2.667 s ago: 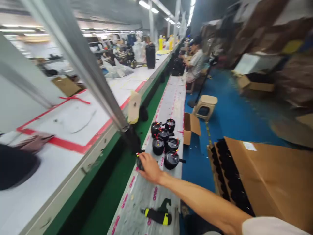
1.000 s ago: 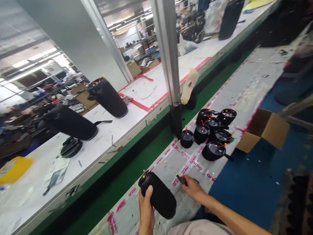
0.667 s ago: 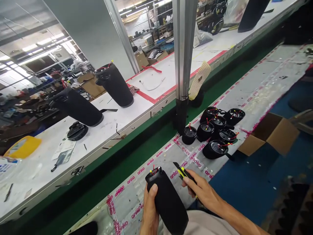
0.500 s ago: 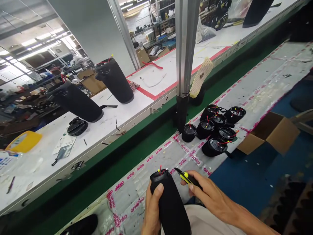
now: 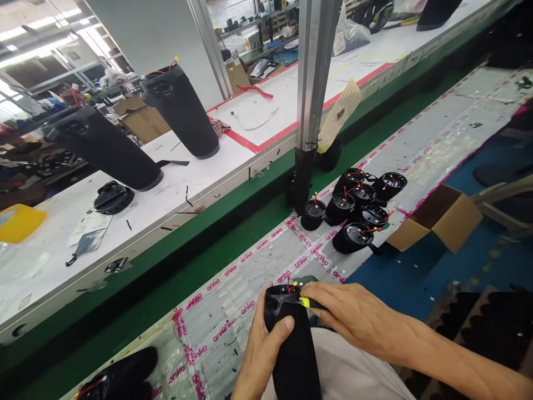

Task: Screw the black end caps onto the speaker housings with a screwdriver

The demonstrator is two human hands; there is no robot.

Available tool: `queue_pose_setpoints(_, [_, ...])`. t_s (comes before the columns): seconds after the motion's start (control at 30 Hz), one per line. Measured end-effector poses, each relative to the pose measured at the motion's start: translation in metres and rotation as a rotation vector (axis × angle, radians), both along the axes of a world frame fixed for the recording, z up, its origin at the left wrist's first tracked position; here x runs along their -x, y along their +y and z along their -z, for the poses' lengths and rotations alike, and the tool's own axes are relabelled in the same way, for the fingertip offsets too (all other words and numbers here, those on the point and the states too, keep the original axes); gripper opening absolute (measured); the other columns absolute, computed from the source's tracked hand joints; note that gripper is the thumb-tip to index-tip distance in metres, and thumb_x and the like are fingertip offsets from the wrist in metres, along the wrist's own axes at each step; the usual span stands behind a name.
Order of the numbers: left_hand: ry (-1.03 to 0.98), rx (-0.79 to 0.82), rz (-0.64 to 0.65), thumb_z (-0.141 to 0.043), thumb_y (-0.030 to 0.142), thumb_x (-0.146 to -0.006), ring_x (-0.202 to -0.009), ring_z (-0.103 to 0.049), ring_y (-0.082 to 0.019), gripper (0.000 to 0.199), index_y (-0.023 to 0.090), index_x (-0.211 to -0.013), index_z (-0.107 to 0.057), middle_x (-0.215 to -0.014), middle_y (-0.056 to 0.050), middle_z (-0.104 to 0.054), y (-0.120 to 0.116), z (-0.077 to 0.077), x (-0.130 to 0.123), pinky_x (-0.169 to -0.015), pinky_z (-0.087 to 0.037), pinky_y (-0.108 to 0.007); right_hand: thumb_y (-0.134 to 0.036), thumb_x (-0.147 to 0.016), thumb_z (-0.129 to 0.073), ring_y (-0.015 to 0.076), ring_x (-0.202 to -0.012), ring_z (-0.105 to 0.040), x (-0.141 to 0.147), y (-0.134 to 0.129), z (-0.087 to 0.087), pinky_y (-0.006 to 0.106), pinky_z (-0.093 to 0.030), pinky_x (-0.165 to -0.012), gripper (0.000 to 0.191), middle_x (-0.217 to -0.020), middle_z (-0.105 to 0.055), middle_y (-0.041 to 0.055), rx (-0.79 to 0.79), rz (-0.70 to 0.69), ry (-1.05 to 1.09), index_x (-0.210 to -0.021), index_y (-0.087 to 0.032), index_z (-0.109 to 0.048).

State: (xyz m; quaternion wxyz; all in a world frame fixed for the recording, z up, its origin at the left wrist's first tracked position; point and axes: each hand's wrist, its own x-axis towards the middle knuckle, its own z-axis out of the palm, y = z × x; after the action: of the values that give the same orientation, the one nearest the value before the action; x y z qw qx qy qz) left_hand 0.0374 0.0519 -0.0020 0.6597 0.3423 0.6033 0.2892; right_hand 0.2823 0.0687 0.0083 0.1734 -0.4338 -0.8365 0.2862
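The lower end of the held black cylinder (image 5: 295,355) is cut off by the bottom of the view, below the metal post (image 5: 312,72). Its back is covered by the left hand (image 5: 264,344), whose thumb is pressed on the dark side; the other fingers are mostly hidden, but the cylinder is clamped in them. The handle of a yellow-and-black knife (image 5: 312,303) is pinched between the thumb and fingers of the right hand (image 5: 353,311), beside the open rim. The blade is hard to make out, and whether the cylinder is touched by it cannot be told.

Below and left of the post, another black cylinder (image 5: 133,369) is partly cut off. Right of the post's foot, seven short black cylinders (image 5: 353,238) are crowded together, some partly covered by others; an open cardboard box (image 5: 441,216) is seen beyond them. Part of the white table (image 5: 233,133) is blocked by the post. Left of the post, two tall cylinders (image 5: 183,111) (image 5: 112,147) are seen tilted, with a black cap (image 5: 113,198) nearby.

Below the post, the bench (image 5: 258,266) is covered in wrinkled, shiny plastic printed in pink. A bent, pitted yellowish pad (image 5: 339,114) is hung just right of the post. Soft, matte cloth-like sides and smooth dark rims are shown on the cylinders, with thin red wires poking out of the held one.
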Motion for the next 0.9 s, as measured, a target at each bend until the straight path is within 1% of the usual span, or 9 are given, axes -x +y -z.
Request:
queue_pose_setpoints(0.1, [-0.088, 0.005, 0.027, -0.085, 0.051, -0.078, -0.155, -0.042, -0.034, 0.090, 0.028, -0.157, -0.047, -0.162, -0.008, -0.055, 0.002, 0.000, 0.002, -0.131, -0.026, -0.050, -0.016, -0.103, -0.049, 0.0212, -0.102, -0.075, -0.005, 0.003, -0.001, 0.033, -0.058, -0.080, 0.035, -0.121, -0.075, 0.0052, 0.060, -0.031, -0.047, -0.136, -0.025, -0.055])
queue_pose_setpoints(0.2, [-0.141, -0.013, 0.073, -0.084, 0.050, -0.079, -0.155, -0.042, -0.034, 0.082, 0.028, -0.152, -0.052, -0.160, -0.007, -0.058, 0.005, 0.002, 0.004, -0.130, -0.029, -0.048, -0.013, -0.100, -0.052, 0.0217, -0.106, -0.074, -0.010, 0.003, 0.001, 0.033, -0.057, -0.081, 0.041, -0.127, -0.073, 0.0060, 0.035, -0.055, -0.094, -0.138, -0.025, -0.053])
queue_pose_setpoints(0.3, [-0.151, -0.035, 0.110, -0.082, 0.050, -0.081, -0.150, -0.048, -0.037, 0.075, 0.027, -0.147, -0.055, -0.154, -0.008, -0.063, 0.008, 0.004, 0.004, -0.127, -0.032, -0.050, -0.011, -0.097, -0.052, 0.0201, -0.100, -0.074, -0.012, 0.003, 0.000, 0.031, -0.057, -0.078, 0.040, -0.122, -0.074, 0.0060, -0.040, -0.063, -0.110, -0.136, -0.023, -0.054])
queue_pose_setpoints(0.4, [-0.118, -0.057, 0.106, -0.078, 0.053, -0.083, -0.143, -0.055, -0.039, 0.071, 0.025, -0.145, -0.057, -0.148, -0.010, -0.067, 0.009, 0.005, 0.004, -0.125, -0.033, -0.053, -0.011, -0.098, -0.052, 0.0177, -0.091, -0.073, -0.012, 0.004, -0.005, 0.028, -0.055, -0.076, 0.036, -0.112, -0.075, 0.0054, -0.147, -0.054, -0.095, -0.132, -0.022, -0.057])
queue_pose_setpoints(0.53, [-0.098, -0.045, 0.079, -0.080, 0.056, -0.081, -0.145, -0.054, -0.038, 0.076, 0.028, -0.147, -0.054, -0.149, -0.010, -0.066, 0.008, 0.005, 0.001, -0.126, -0.033, -0.052, -0.010, -0.099, -0.050, 0.0174, -0.086, -0.071, -0.012, 0.007, -0.011, 0.028, -0.053, -0.076, 0.032, -0.103, -0.074, 0.0046, -0.224, -0.056, -0.126, -0.128, -0.021, -0.058])
queue_pose_setpoints(0.63, [-0.100, -0.036, 0.043, -0.080, 0.056, -0.081, -0.146, -0.053, -0.037, 0.078, 0.027, -0.148, -0.055, -0.150, -0.011, -0.066, 0.006, 0.003, -0.001, -0.127, -0.031, -0.053, -0.009, -0.099, -0.049, 0.0167, -0.082, -0.069, -0.012, 0.009, -0.013, 0.027, -0.051, -0.074, 0.030, -0.098, -0.073, 0.0037, -0.227, -0.066, -0.148, -0.125, -0.020, -0.059])
queue_pose_setpoints(0.73, [-0.101, -0.021, 0.005, -0.082, 0.054, -0.081, -0.150, -0.049, -0.037, 0.081, 0.028, -0.152, -0.053, -0.155, -0.011, -0.063, 0.005, 0.002, 0.000, -0.129, -0.029, -0.054, -0.009, -0.099, -0.048, 0.0167, -0.081, -0.068, -0.014, 0.009, -0.011, 0.027, -0.049, -0.072, 0.031, -0.095, -0.072, 0.0031, -0.234, -0.065, -0.161, -0.126, -0.019, -0.058])
queue_pose_setpoints(0.8, [-0.112, -0.013, 0.022, -0.083, 0.051, -0.080, -0.155, -0.043, -0.036, 0.087, 0.029, -0.156, -0.049, -0.161, -0.009, -0.057, 0.005, 0.003, 0.002, -0.131, -0.027, -0.053, -0.008, -0.097, -0.048, 0.0174, -0.080, -0.067, -0.016, 0.009, -0.009, 0.028, -0.046, -0.069, 0.033, -0.093, -0.070, 0.0026, -0.250, -0.065, -0.197, -0.127, -0.019, -0.058])
queue_pose_setpoints(0.9, [-0.076, -0.038, 0.101, -0.084, 0.052, -0.079, -0.158, -0.038, -0.035, 0.094, 0.029, -0.161, -0.043, -0.167, -0.007, -0.050, 0.006, 0.006, 0.005, -0.133, -0.024, -0.051, -0.008, -0.094, -0.053, 0.0191, -0.078, -0.064, -0.019, 0.010, -0.009, 0.030, -0.042, -0.066, 0.034, -0.094, -0.069, 0.0023, -0.279, -0.091, -0.280, -0.125, -0.020, -0.057])
